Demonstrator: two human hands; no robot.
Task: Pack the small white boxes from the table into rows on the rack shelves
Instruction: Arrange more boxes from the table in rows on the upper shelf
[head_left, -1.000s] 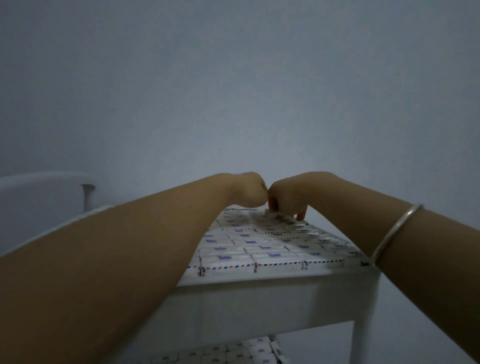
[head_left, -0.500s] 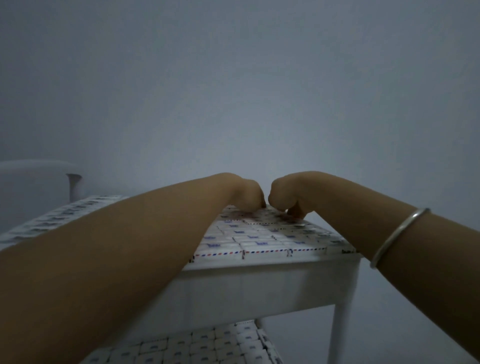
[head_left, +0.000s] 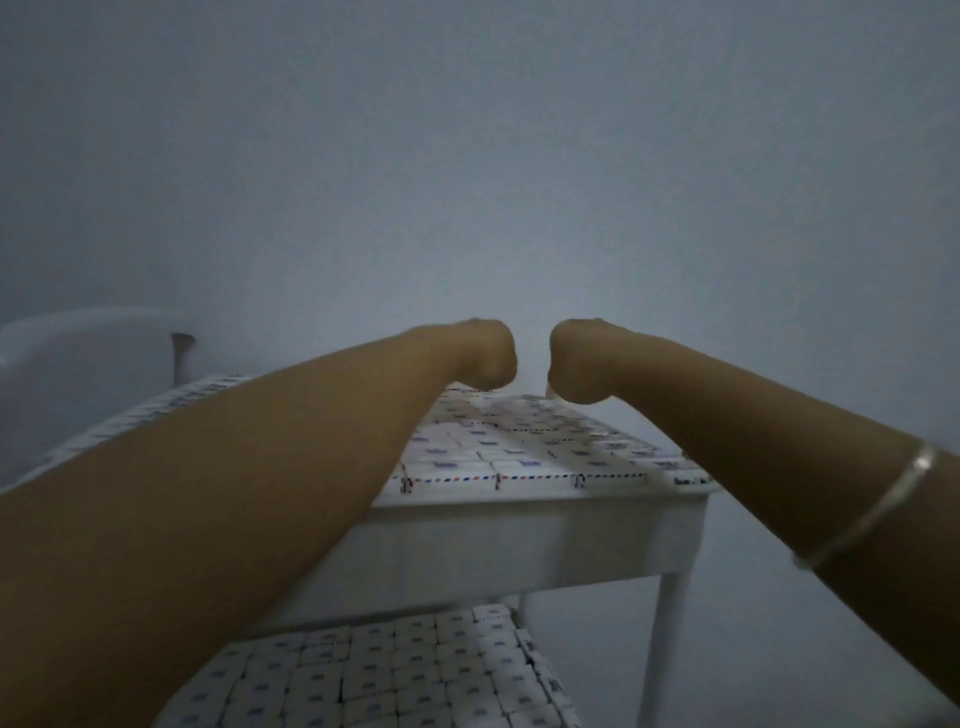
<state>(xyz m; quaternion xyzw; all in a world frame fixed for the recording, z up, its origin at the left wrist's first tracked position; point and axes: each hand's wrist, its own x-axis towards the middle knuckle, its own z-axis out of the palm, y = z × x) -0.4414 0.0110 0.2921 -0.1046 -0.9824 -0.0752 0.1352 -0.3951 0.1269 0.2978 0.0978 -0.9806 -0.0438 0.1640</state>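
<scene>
**Box position.** The small white boxes (head_left: 498, 452) lie flat in close rows that cover the top shelf (head_left: 545, 500) of the white rack (head_left: 519, 545). Each box touches the ones beside it.

**Box orientation.** In the front row, the long side faces carry a red-and-blue dashed border and face the camera. The long axis of these boxes runs left to right, parallel to the shelf's front rim. The rows behind appear to lie the same way, but blur makes this uncertain. The blue-printed top faces point up.

**Lower level.** More boxes (head_left: 389, 670) tile the rack's next level down, laid flat in the same grid.

**Hands.** Both forearms reach over the top shelf to its far edge.
- The left hand (head_left: 488, 358) and right hand (head_left: 576, 364) bend down sharply at the wrist.
- The two hands are near each other but apart.
- Each hand sits directly above the rearmost row.
- The fingers are hidden behind the backs of the hands, so grip state and contact cannot be told for either hand.

**Other.** A thin metal bangle (head_left: 883, 512) circles the right forearm.
</scene>
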